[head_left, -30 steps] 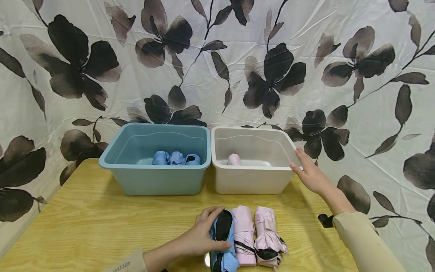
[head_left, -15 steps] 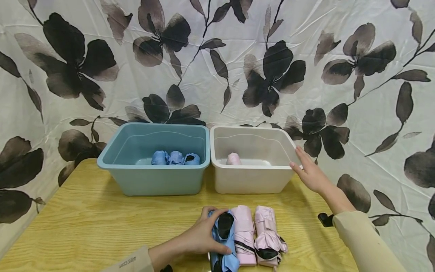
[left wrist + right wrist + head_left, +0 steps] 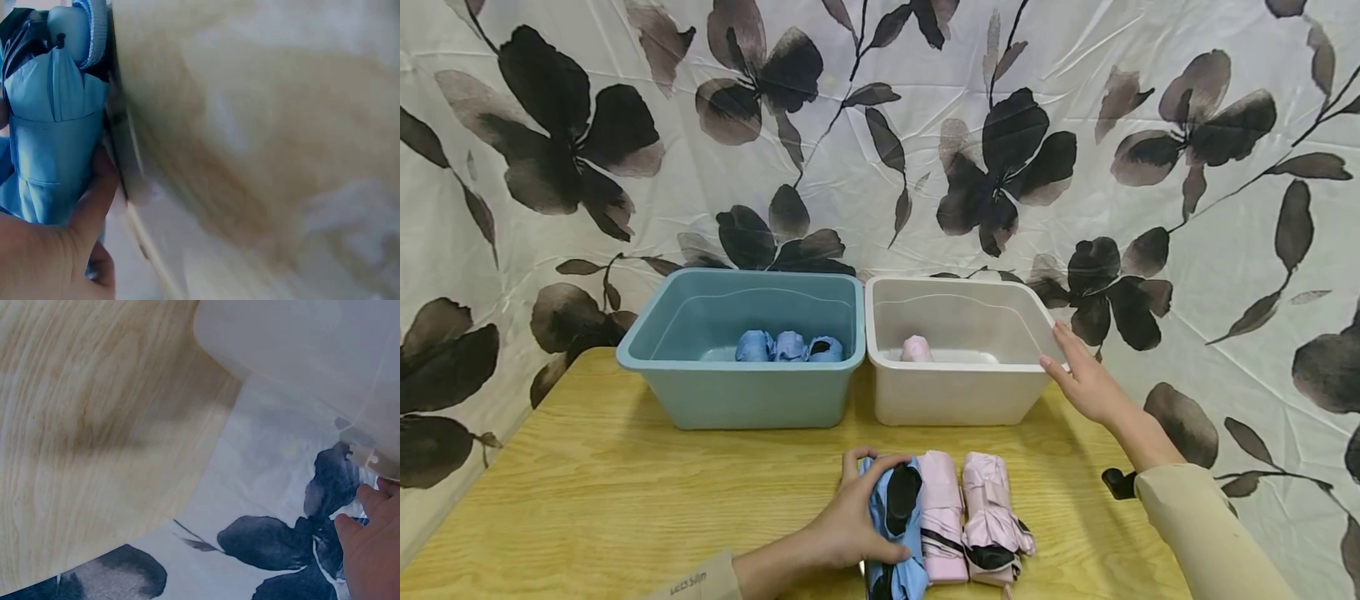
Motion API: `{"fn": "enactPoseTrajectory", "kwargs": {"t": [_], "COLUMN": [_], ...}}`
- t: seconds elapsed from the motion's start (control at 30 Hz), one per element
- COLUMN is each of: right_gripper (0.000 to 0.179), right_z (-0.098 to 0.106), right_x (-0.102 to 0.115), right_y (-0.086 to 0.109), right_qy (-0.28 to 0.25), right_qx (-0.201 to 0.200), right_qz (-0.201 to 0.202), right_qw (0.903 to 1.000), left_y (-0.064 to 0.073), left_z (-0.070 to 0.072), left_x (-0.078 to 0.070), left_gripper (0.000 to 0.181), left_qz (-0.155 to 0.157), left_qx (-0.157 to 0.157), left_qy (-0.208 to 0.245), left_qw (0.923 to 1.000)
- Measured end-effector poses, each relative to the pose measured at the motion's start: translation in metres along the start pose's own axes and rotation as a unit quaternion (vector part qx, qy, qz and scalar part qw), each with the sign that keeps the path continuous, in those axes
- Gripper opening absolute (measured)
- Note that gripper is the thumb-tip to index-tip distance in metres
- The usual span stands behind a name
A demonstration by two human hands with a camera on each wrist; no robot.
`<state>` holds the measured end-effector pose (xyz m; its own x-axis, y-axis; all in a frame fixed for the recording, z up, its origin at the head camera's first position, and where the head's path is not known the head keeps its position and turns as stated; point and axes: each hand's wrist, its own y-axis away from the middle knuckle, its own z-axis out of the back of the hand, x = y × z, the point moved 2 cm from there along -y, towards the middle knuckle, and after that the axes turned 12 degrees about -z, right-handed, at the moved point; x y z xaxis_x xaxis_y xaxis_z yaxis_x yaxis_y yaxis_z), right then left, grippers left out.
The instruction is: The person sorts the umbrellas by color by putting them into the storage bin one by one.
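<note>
My left hand [image 3: 850, 521] grips a folded blue umbrella [image 3: 912, 573] near the front of the table, fingers over its far end and thumb along its near side. In the left wrist view the blue umbrella [image 3: 56, 147] shows its gathered cloth and a wrist strap at one end. Right beside it lie two folded pink umbrellas, a smoother one [image 3: 942, 521] and a looser one with black showing [image 3: 987, 517]. My right hand [image 3: 1090, 387] rests with extended fingers on the right rim of the white bin [image 3: 955, 400]; the right wrist view shows its fingertips at the bin.
Left of the white bin stands a teal bin [image 3: 752, 400] with three blue folded umbrellas [image 3: 790, 347] inside. One pink folded umbrella [image 3: 916, 349] is in the white bin. Behind hangs a floral cloth [image 3: 880, 150]. The wood-patterned table [image 3: 625, 500] ends close right of the white bin.
My left hand and the blue umbrella have shifted slightly right and tilted against the pink umbrella, with the fingers reaching further round it. My right hand stays on the bin's rim.
</note>
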<state>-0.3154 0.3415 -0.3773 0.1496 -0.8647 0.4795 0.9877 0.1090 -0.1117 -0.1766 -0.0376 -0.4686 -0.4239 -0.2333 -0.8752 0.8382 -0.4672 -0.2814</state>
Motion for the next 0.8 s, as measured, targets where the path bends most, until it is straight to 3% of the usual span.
{"fn": "enactPoseTrajectory", "kwargs": {"t": [0.13, 0.33, 0.57, 0.8], "right_gripper": [0.075, 0.075, 0.074, 0.074], "right_z": [-0.001, -0.001, 0.001, 0.001], "right_x": [-0.001, -0.001, 0.000, -0.001], "right_y": [0.001, 0.000, 0.000, 0.000], "right_qy": [-0.001, -0.001, 0.000, 0.000], "right_qx": [0.001, -0.001, -0.005, -0.006], "right_qz": [0.000, 0.001, 0.005, 0.005], "right_qw": [1.0000, 1.0000, 1.0000, 1.0000], "left_y": [-0.001, 0.001, 0.001, -0.001], "left_z": [0.005, 0.016, 0.038, 0.066], "left_x": [0.001, -0.004, -0.022, -0.045], "left_gripper": [0.106, 0.107, 0.107, 0.107], "left_qz": [-0.019, -0.016, -0.044, -0.102], "left_qx": [0.001, 0.000, -0.023, -0.069], "left_qy": [0.004, 0.028, 0.021, -0.006], "left_qw": [0.9998, 0.9995, 0.9985, 0.9923]}}
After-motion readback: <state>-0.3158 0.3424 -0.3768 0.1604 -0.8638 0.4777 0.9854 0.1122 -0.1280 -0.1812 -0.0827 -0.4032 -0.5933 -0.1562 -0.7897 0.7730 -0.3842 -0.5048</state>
